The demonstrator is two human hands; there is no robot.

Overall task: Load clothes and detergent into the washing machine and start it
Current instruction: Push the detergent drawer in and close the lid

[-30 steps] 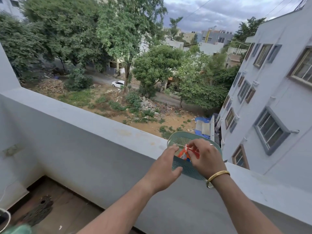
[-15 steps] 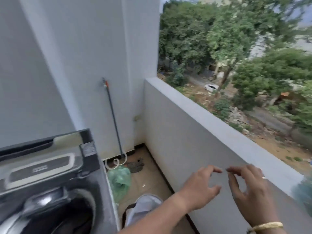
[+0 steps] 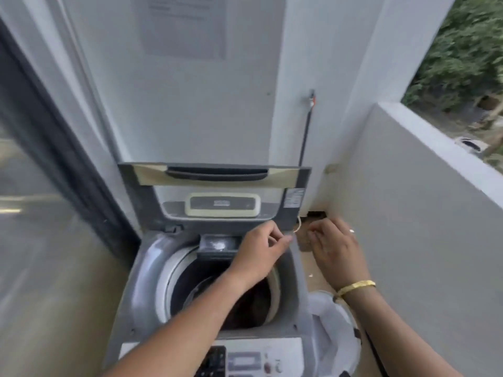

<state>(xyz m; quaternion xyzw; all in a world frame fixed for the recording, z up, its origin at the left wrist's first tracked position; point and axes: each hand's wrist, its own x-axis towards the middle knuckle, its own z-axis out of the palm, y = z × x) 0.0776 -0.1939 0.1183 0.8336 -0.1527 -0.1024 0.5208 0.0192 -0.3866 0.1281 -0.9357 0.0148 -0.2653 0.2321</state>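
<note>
The top-loading washing machine [image 3: 141,289] stands below me with its lid [image 3: 217,191] raised against the wall. Dark clothes [image 3: 253,306] lie in the drum. White powder sits in the detergent drawer [image 3: 217,244] at the back of the opening. My left hand [image 3: 261,248] hovers over the right end of that drawer with loosely curled fingers, and I see nothing in it. Just past the machine's right side, my right hand [image 3: 334,248] hangs over the floor with relaxed fingers and holds nothing. The control panel [image 3: 245,360] lies at the front edge.
A white laundry basket [image 3: 337,327] stands on the floor right of the machine. The balcony parapet [image 3: 422,213] runs along the right. A thin pole [image 3: 306,126] leans in the corner behind. A glass door [image 3: 40,213] lies to the left.
My view swung left from the parapet and green basket to the washing machine. Both hands left the orange sachet in the basket and now hover empty over the machine's right side.
</note>
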